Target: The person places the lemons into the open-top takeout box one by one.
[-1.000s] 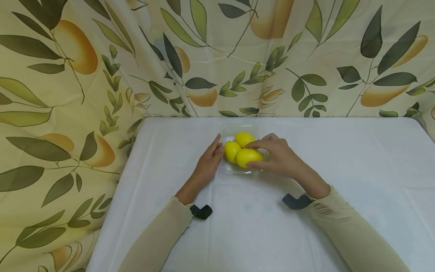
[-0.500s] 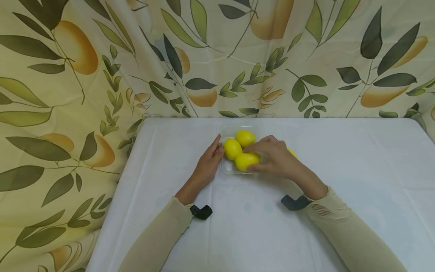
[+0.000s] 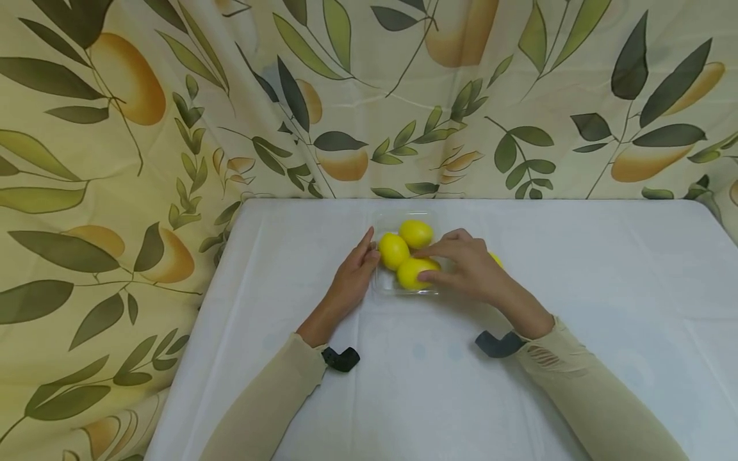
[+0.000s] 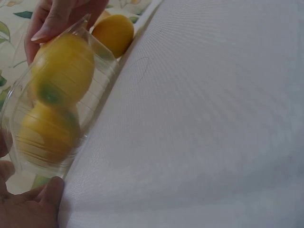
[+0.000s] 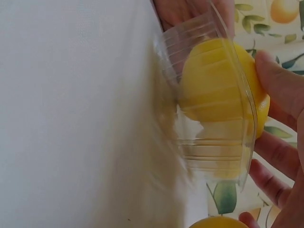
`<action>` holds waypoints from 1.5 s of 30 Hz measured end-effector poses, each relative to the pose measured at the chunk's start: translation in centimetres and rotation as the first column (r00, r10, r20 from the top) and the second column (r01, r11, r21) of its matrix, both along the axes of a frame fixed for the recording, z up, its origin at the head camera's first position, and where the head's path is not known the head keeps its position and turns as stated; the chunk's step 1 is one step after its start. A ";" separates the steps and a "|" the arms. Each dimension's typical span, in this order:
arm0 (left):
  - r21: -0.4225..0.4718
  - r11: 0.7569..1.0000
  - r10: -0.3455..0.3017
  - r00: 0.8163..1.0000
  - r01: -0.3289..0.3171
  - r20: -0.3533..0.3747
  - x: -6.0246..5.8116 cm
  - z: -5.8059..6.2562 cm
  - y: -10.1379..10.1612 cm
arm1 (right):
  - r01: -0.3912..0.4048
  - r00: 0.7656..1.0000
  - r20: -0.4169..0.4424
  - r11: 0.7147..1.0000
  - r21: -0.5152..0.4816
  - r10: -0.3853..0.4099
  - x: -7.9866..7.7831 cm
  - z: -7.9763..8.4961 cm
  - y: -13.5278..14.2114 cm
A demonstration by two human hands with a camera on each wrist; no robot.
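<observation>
A clear plastic container holds three yellow lemons: one at the left, one at the far side and one at the near side. My right hand pinches the near lemon, thumb on one side and fingers on the other. My left hand rests with fairly straight fingers against the container's left wall; its thumb shows low in the left wrist view. Another lemon lies outside the container, mostly hidden behind my right hand in the head view.
A white cloth covers the table. Behind it and to the left hang curtains printed with leaves and orange fruit. A dark wrist camera sits on the left sleeve, another dark mount on the right.
The near lemon has shifted slightly left and towards me under my right hand. The outer lemon, hidden a second ago, now shows behind that hand. My left hand has stayed put.
</observation>
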State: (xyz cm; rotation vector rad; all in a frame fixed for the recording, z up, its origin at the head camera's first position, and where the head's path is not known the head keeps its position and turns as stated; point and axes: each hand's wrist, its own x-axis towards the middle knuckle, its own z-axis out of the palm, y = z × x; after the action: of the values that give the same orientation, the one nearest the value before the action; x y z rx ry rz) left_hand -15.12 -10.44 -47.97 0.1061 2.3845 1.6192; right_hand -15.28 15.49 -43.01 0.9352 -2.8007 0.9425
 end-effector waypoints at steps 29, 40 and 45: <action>0.002 1.000 -0.004 1.000 0.004 0.001 0.0 0.0 0.1 | 0.239 0.968 0.076 0.971 0.023 -0.240 0.2 2.1 4.4; -0.003 1.000 0.011 1.000 -0.011 0.021 0.1 0.3 0.2 | 0.314 0.934 0.142 0.942 0.117 -0.329 0.6 2.1 7.3; 0.009 1.000 0.007 1.000 -0.008 0.013 0.1 0.3 0.2 | 0.292 0.937 0.146 0.941 0.170 -0.317 0.7 1.8 7.9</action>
State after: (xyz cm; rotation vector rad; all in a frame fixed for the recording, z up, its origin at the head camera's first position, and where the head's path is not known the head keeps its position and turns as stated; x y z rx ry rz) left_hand -15.06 -10.19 -47.70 0.0877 2.3708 1.6286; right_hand -14.63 23.41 -41.22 0.4203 -3.0706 0.8182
